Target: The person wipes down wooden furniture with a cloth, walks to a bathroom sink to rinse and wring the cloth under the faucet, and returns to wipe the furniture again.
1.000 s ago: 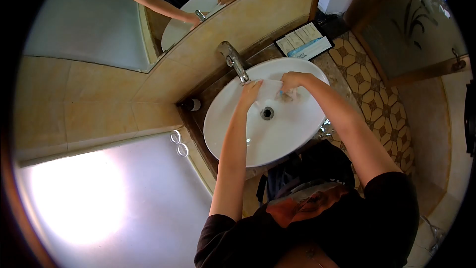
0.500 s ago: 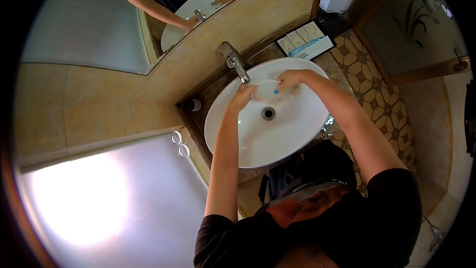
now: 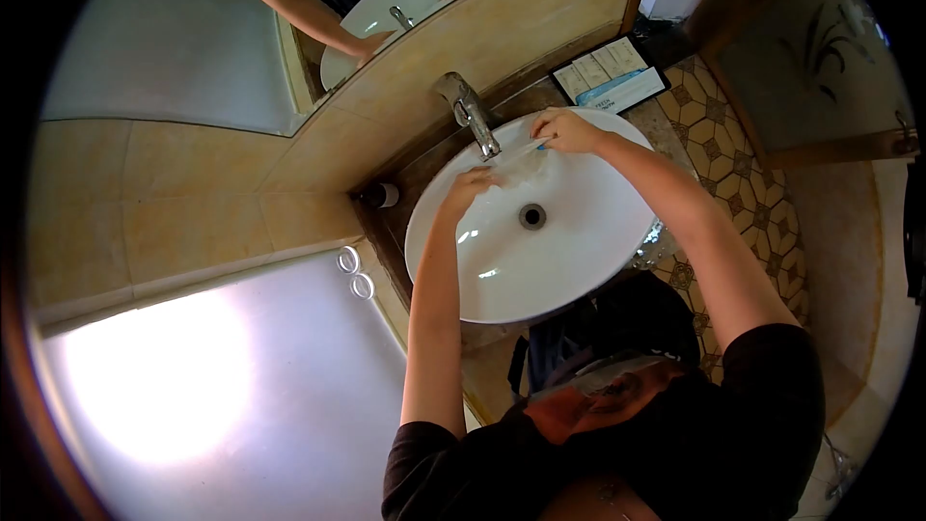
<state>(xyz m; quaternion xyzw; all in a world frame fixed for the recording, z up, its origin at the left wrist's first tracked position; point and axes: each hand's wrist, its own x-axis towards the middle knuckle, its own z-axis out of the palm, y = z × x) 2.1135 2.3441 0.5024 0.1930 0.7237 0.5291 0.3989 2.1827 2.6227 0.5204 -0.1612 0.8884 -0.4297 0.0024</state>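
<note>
Head view. A thin, pale item (image 3: 524, 171) spans the basin (image 3: 540, 275) between the hands, near the faucet (image 3: 473, 116); long axis indistinct. Nearer, the right hand (image 3: 575, 133) pinches its edge; the left hand (image 3: 467, 190) adjoins, its grip indeterminable.

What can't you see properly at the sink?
- Pale thing by the left hand and right hand: head view, blurred, so I can't tell what it is.
- Right palm: head view, hidden by the back of the hand.
- Words on the cards: head view, too small.
- Mirror: head view, top edge cuts it off.
</note>
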